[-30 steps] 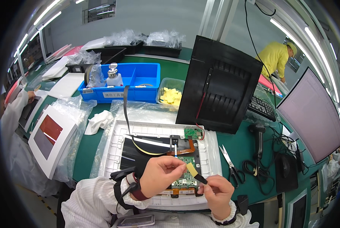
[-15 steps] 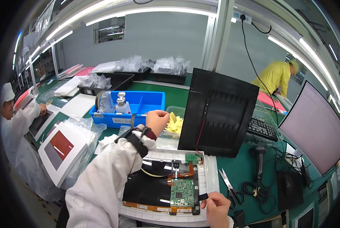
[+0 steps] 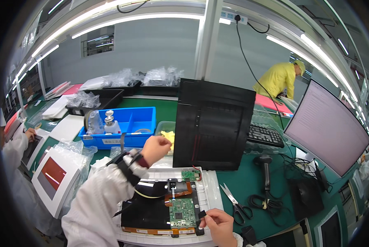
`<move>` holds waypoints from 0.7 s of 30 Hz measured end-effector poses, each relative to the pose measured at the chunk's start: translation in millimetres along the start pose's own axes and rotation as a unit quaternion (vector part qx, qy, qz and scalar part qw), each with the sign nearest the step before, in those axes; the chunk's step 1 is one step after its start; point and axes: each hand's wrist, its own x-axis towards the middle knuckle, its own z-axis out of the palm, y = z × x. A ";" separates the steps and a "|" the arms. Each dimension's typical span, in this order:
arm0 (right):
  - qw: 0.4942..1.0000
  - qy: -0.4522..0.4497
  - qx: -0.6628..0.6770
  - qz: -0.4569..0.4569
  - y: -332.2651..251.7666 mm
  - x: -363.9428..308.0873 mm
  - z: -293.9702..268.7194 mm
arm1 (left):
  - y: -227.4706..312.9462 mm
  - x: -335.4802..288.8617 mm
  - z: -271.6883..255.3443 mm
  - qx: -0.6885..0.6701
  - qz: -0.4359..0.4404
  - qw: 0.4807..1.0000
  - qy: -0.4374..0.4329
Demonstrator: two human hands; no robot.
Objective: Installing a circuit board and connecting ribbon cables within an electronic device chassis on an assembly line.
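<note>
An opened display unit lies before me in its white frame (image 3: 211, 193), with a black panel (image 3: 145, 210) and a green circuit board (image 3: 182, 213). At its right edge my right hand (image 3: 219, 225) pinches a small piece of black tape (image 3: 202, 214). My left hand (image 3: 156, 150) hovers above the frame's far side, thumb and fingers pinched together; I cannot make out what is in them. Beyond that hand sits a clear tray with yellow pieces (image 3: 168, 136). A black back cover (image 3: 213, 123) stands upright behind the unit, a thin red wire running by it.
Scissors (image 3: 236, 204) and a barcode scanner (image 3: 266, 175) lie at the right, near a keyboard (image 3: 265, 136) and a monitor (image 3: 326, 127). A blue bin (image 3: 143, 119) holds a pump bottle (image 3: 111, 123). Left stands a white-framed panel (image 3: 54, 181); co-workers are at left and far right.
The view has swung right, so the scene sits further left. My left hand has come slightly lower, toward the display unit. My right hand still pinches the black tape at the edge.
</note>
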 end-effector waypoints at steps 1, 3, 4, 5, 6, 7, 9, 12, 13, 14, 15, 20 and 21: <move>1.000 0.011 0.008 0.001 5.7 -0.6 -3.6 | 20.6 -19.4 0.4 -0.034 0.004 0.998 -0.057; 1.000 0.013 -0.021 0.008 1.1 3.7 -4.2 | 52.4 -59.7 2.8 -0.056 0.023 0.986 -0.154; 0.999 -0.001 -0.044 0.014 -2.8 4.5 -2.0 | 58.4 -82.3 4.7 -0.037 0.075 0.982 -0.170; 0.998 -0.022 -0.048 -0.017 -2.3 4.0 -2.0 | 74.1 -102.5 4.0 -0.058 0.032 0.972 -0.227; 0.998 -0.021 -0.050 -0.016 -3.7 2.2 -0.1 | 76.2 -117.5 7.6 -0.039 0.066 0.965 -0.249; 0.997 -0.025 -0.073 -0.032 -5.3 0.9 2.6 | 84.2 -129.9 9.2 -0.035 0.052 0.958 -0.281; 0.994 -0.027 -0.096 -0.047 -6.2 -2.4 4.2 | 88.3 -146.2 16.5 -0.056 0.056 0.952 -0.296; 0.975 -0.056 -0.196 -0.089 -6.5 -5.1 6.4 | 84.4 -156.6 20.2 -0.055 0.071 0.948 -0.305; 0.969 -0.059 -0.220 -0.097 -9.5 -5.4 6.9 | 84.7 -157.8 20.5 -0.060 0.070 0.950 -0.299; 0.962 -0.063 -0.244 -0.105 -12.8 -5.5 7.8 | 84.7 -159.2 20.7 -0.065 0.069 0.952 -0.293; 0.962 -0.063 -0.245 -0.106 -17.2 -5.2 9.8 | 82.9 -160.7 21.8 -0.065 0.070 0.951 -0.293; 0.947 -0.094 -0.276 -0.131 -33.5 -6.4 14.1 | 69.5 -155.6 19.7 -0.116 0.030 0.959 -0.258; 0.947 -0.096 -0.277 -0.130 -35.4 -4.8 11.2 | 72.1 -155.3 16.5 -0.142 -0.021 0.956 -0.257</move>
